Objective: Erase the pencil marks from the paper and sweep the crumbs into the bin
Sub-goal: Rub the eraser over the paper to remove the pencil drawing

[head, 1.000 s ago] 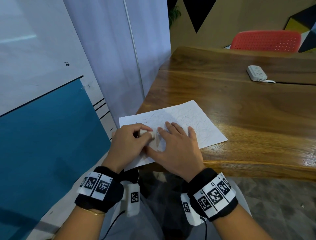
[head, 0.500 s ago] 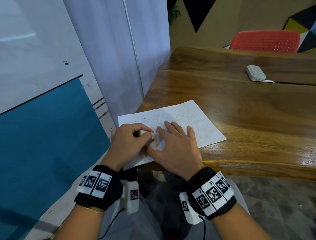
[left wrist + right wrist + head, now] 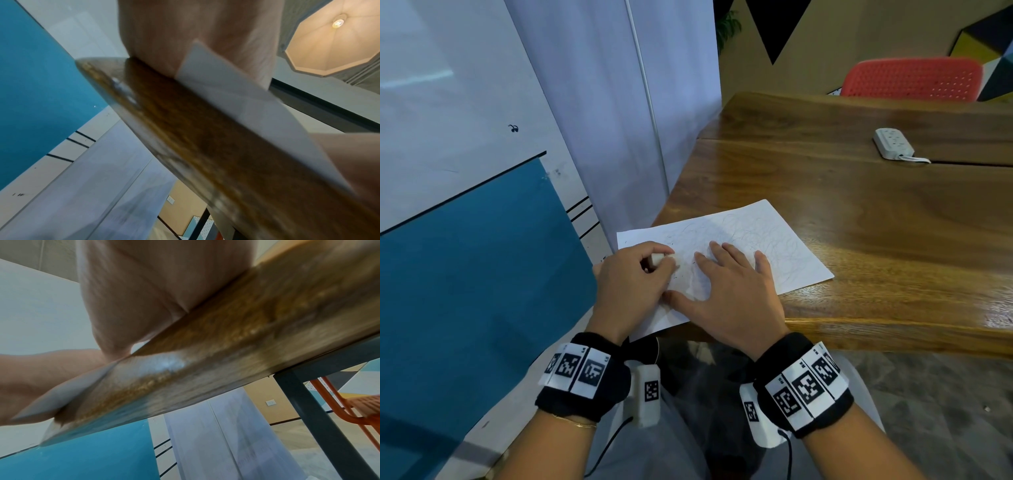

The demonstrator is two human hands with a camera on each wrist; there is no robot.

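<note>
An eraser (image 3: pixel 656 257) is pinched between the thumb and curled fingers of the left hand (image 3: pixel 631 284) and pressed to the near-left part of the paper (image 3: pixel 784 246). Just right of that grip, the right hand (image 3: pixel 729 294) is laid flat with its fingers spread, so that the sheet is pinned to the wooden table (image 3: pixel 876 222). Compared with half a second earlier, the pinched eraser is seen slightly displaced on the sheet while the flat hand is unchanged, which is read as one stroke of a rubbing motion. Dark crumbs (image 3: pixel 674 274) are scattered immediately beside the eraser. Beyond and to the right of both hands, dense pencil scribbles (image 3: pixel 767 240) are left untouched, so erasing is judged to be at an early stage. No bin is seen in any view. In the wrist views only the table edge and overhanging paper corner (image 3: pixel 216 78) are shown.
</note>
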